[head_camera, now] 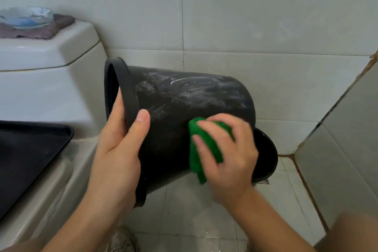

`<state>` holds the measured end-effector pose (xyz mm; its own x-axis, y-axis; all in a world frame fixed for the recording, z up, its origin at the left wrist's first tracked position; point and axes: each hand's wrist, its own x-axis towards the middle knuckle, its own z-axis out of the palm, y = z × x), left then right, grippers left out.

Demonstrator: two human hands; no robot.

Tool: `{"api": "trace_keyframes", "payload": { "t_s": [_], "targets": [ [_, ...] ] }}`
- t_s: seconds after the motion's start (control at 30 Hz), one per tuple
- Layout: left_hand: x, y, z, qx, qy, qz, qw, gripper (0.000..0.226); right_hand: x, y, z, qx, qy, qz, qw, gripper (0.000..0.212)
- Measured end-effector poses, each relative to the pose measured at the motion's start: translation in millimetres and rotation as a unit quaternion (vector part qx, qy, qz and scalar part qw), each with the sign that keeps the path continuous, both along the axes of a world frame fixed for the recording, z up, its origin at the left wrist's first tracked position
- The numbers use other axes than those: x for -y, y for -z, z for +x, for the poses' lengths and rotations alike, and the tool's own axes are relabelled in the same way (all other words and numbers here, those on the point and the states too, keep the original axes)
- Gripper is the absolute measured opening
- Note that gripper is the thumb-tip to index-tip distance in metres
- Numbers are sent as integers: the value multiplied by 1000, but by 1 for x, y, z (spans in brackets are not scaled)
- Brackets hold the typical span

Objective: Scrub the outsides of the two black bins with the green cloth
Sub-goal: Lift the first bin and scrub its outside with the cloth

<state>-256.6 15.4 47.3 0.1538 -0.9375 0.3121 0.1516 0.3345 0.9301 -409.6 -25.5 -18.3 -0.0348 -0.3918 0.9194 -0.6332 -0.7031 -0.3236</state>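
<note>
**Soapy bin being scrubbed on its side**

The left hand is gripping the rim of the tipped black bin, thumb outside, fingers curled inside. White soap streaks are covering its upper wall. The right hand is pressing the green cloth, fingers curled over it, against the bin's near side. The second bin is standing behind, on the floor at right.

Green cloth against tilted black bin

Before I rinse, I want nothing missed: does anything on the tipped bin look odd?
Yes. The held bin has whitish streaks smeared across its upper side, above where the right hand presses the green cloth. Whether they are soap or scuffs is unclear.
</note>
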Motion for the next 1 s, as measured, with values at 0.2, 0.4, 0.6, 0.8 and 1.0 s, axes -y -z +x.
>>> {"api": "trace_keyframes", "payload": {
  "t_s": [0.2,0.4,0.6,0.8,1.0],
  "targets": [
    [-4,-15,15,-21,3,-24,999,53,41,4,-55,149,154,173,961,24],
    [0,-11,16,2,15,-24,1000,55,40,0,-58,190,131,208,950,15],
    [4,-12,13,14,16,-34,999,55,28,-30,-49,165,43,159,973,17],
    [2,-7,5,44,64,-67,995,58,33,-30,-54,179,64,227,955,39],
    [-3,0,2,29,56,-67,996,62,41,-26,-63,246,5,370,896,31]
  ]
}}
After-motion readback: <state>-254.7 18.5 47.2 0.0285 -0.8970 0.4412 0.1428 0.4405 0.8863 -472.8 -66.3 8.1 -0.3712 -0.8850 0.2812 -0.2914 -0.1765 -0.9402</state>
